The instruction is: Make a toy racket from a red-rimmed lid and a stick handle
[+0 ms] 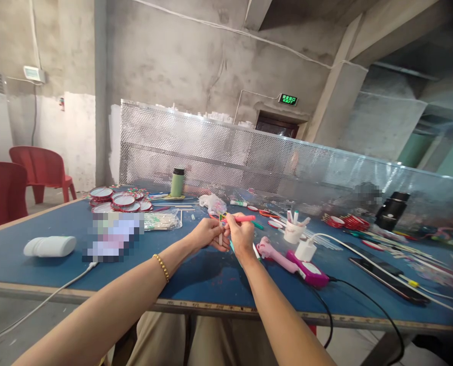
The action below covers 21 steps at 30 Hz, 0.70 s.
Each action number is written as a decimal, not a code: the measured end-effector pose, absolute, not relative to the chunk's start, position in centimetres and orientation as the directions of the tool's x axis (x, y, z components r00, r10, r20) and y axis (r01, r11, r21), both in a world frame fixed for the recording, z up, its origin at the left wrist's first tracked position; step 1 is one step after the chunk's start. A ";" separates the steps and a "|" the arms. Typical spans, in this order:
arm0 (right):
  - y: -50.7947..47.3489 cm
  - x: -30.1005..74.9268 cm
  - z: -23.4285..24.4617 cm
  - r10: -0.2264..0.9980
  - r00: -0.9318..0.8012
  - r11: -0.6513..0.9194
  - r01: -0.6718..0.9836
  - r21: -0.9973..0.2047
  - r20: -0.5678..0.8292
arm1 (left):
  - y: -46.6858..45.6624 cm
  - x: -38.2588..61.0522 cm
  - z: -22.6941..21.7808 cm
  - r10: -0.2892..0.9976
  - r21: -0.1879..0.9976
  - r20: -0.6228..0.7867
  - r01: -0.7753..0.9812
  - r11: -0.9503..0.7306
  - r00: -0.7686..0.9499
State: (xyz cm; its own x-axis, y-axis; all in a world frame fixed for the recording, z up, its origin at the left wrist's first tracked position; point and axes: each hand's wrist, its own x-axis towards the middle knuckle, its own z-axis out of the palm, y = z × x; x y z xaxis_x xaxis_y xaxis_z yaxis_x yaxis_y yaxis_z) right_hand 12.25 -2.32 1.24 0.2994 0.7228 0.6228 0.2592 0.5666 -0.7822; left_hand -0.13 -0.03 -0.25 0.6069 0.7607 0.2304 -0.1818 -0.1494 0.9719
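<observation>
The right hand (242, 237) had its fingers clenched on a red stick (246, 218) lying sideways and pointing right. The left hand (206, 234), touching it, pinched a small pale piece (221, 239) above the worktop (196, 277).

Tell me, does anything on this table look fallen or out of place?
Only this: a white bottle lies on its side at the left of the table, and the black cable of the pink tool hangs over the front edge.

left hand (207, 234) pinches a small pale stick, touching right hand | right hand (240, 235) grips a red pen (245, 218) above the blue table (196, 274) | pink glue gun (291, 260) just right | green bottle (177, 183) behind
</observation>
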 end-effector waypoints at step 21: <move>-2.2 12.2 1.1 0.722 0.292 0.559 0.288 -0.777 0.627 | -0.3 -0.2 -0.1 0.761 0.971 0.237 -0.179 -0.160 0.604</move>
